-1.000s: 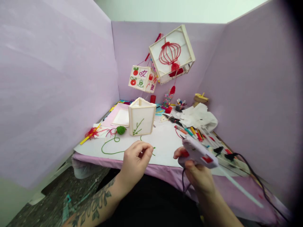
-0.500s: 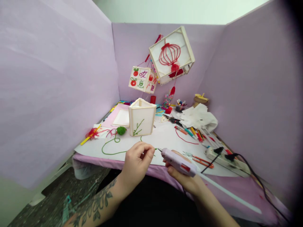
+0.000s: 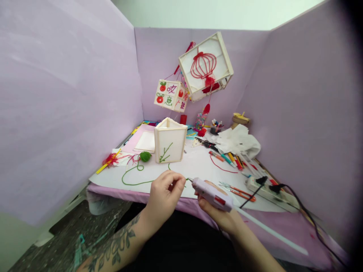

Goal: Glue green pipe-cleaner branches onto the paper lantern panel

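1) Pinching a small green bit (image 3: 186,179) between thumb and forefinger of the left hand (image 3: 165,190), above the near middle of the counter (image 3: 198,162); fingertips pressed together, other fingers curled in
2) Gripping the glue gun (image 3: 210,193) in the right hand (image 3: 219,214), with fingers wrapped around the body; nozzle aimed left at the green bit, touching or just beside it, cannot tell which
3) Out of the back of the glue gun, slanting to the near right: a long glue stick (image 3: 272,231)
4) From a green ball (image 3: 145,156), looping left and then right to behind the left hand: green yarn (image 3: 133,184)
5) Standing upright beyond the left hand, with green branching strands on the near face: a three-sided lantern (image 3: 171,145)
6) Lying to the right: orange-handled tools (image 3: 241,193), a power strip (image 3: 287,201), pens (image 3: 228,159) and a red strand (image 3: 222,168); farther back, crumpled white paper (image 3: 238,139)
7) Hanging at the far side: a big tilted lantern (image 3: 204,66) with a red lantern design, and a smaller lantern (image 3: 170,95) to its left
8) On the left: a yellow strip (image 3: 102,167) across red threads (image 3: 112,158)
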### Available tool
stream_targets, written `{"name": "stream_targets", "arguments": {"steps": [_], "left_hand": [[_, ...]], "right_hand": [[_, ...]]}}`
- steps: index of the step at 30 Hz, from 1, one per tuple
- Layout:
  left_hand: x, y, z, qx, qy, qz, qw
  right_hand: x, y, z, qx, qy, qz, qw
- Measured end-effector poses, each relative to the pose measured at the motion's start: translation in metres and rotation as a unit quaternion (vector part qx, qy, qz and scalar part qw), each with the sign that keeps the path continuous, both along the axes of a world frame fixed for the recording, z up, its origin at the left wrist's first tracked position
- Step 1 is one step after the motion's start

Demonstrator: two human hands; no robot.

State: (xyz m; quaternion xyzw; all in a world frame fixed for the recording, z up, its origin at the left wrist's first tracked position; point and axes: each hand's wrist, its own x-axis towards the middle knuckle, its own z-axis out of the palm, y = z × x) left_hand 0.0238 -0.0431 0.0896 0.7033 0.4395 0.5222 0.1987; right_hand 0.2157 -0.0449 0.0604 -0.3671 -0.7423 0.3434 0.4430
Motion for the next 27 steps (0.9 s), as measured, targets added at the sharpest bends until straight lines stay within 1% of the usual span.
{"name": "stream_targets", "arguments": {"steps": [8, 22, 27], "left_hand": [[0.0006, 0.0014, -0.0012, -0.001, -0.006, -0.003, 1.0], [-0.0002, 0.0007, -0.0022, 0.0, -0.002, -0.008, 1.0], [0.0, 0.0003, -0.0023, -0.002, -0.003, -0.008, 1.0]], "right_hand": [[-0.0011, -0.0001, 0.0019, 0.013, 0.004, 0.002, 1.0], [-0.0016, -0.002, 0.0005, -0.001, 0.0, -0.009, 1.0], [-0.0025, -0.0034, 0.0019, -0.001, -0.008, -0.026, 1.0]]}}
